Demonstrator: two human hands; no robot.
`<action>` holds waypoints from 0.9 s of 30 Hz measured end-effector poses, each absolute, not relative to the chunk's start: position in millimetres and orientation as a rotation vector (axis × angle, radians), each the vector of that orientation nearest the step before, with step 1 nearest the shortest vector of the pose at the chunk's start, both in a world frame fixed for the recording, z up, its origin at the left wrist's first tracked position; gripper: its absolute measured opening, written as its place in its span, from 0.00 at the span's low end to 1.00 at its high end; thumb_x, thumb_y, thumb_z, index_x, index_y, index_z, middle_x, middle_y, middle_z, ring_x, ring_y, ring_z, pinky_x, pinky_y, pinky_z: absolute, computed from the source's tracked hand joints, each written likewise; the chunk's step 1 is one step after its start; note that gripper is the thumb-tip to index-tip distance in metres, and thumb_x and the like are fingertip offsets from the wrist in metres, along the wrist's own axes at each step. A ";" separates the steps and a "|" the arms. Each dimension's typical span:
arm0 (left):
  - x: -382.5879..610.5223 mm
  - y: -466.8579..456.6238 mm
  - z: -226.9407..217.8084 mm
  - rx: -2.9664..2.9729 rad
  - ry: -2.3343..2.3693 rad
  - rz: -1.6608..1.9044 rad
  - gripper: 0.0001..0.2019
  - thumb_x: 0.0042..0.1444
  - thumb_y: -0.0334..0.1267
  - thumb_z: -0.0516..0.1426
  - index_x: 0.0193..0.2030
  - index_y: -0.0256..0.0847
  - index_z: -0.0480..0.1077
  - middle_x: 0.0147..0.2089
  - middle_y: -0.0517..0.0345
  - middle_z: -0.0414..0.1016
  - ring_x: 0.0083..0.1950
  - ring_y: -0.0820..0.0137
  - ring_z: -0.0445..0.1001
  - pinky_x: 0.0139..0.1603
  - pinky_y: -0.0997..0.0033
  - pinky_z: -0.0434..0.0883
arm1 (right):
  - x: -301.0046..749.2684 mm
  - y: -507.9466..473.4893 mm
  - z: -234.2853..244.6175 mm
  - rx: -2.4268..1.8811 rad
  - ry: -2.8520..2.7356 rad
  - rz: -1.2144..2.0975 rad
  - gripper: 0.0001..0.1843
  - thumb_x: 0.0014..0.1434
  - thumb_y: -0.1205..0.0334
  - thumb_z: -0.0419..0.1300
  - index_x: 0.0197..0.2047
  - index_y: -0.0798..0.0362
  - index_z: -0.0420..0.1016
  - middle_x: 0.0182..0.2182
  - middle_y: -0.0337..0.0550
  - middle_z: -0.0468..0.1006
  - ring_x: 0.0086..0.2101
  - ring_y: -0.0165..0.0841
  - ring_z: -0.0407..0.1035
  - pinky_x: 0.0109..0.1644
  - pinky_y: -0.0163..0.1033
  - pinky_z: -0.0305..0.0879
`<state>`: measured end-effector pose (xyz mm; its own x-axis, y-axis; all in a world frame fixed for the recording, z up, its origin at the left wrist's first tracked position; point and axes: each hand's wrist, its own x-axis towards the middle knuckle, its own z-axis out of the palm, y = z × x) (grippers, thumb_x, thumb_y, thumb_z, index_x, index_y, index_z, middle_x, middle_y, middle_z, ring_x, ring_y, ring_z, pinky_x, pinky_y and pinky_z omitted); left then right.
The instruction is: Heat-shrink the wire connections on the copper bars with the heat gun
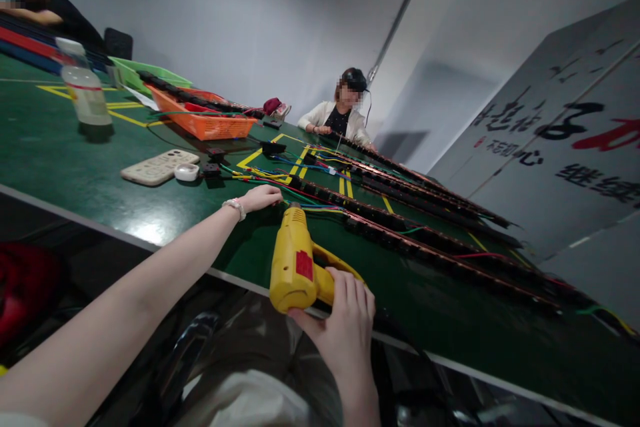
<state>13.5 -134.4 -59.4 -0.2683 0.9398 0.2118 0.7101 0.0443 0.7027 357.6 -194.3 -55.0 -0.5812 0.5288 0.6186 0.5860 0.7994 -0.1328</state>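
My right hand (345,320) is wrapped round the handle of a yellow heat gun (291,253) with a red label on its side. Its nozzle points away from me, over the green table. Just left of the nozzle, my left hand (263,198) is closed on the ends of thin coloured wires (323,208); its fingertips are partly hidden. These wires run right into a long dark strip with copper edges (415,240), which lies along the table. More wires with black connectors (213,170) lie beyond my left hand.
On the green table (165,207) stand a plastic bottle (85,90), an orange basket (205,125) and a green basket (150,71). A phone (157,167) and a white case (187,172) lie at left. A co-worker (343,110) sits across the table; another person (65,20) is far left.
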 end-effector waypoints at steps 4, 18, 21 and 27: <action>14.8 -135.0 -57.0 1.661 2.110 1.036 0.18 0.51 0.49 0.47 0.28 0.39 0.71 0.28 0.60 0.72 0.31 0.70 0.66 0.31 0.73 0.60 | 338.4 -201.5 -52.9 -0.800 -2.320 0.007 0.44 0.44 0.25 0.54 0.50 0.55 0.66 0.43 0.49 0.73 0.45 0.42 0.64 0.52 0.48 0.54; 19.3 -138.3 -55.3 1.642 2.169 0.987 0.18 0.52 0.48 0.45 0.29 0.39 0.70 0.31 0.58 0.73 0.33 0.69 0.68 0.33 0.72 0.61 | 352.9 -179.1 -54.7 -0.724 -2.342 0.070 0.40 0.44 0.31 0.61 0.52 0.51 0.67 0.47 0.46 0.74 0.48 0.40 0.66 0.53 0.45 0.56; 19.2 -138.3 -56.5 1.638 2.137 0.986 0.17 0.52 0.48 0.46 0.30 0.40 0.70 0.30 0.58 0.72 0.32 0.69 0.69 0.31 0.73 0.61 | 369.7 -165.8 -55.7 -0.706 -2.374 0.011 0.36 0.47 0.36 0.61 0.52 0.52 0.67 0.47 0.47 0.74 0.48 0.41 0.67 0.52 0.46 0.57; 20.6 -140.7 -54.0 1.674 2.116 0.982 0.16 0.51 0.46 0.46 0.28 0.39 0.69 0.29 0.58 0.73 0.31 0.70 0.69 0.33 0.73 0.61 | 399.4 -146.3 -58.7 -0.735 -2.352 -0.088 0.37 0.46 0.34 0.60 0.51 0.51 0.67 0.47 0.46 0.75 0.46 0.41 0.67 0.50 0.44 0.57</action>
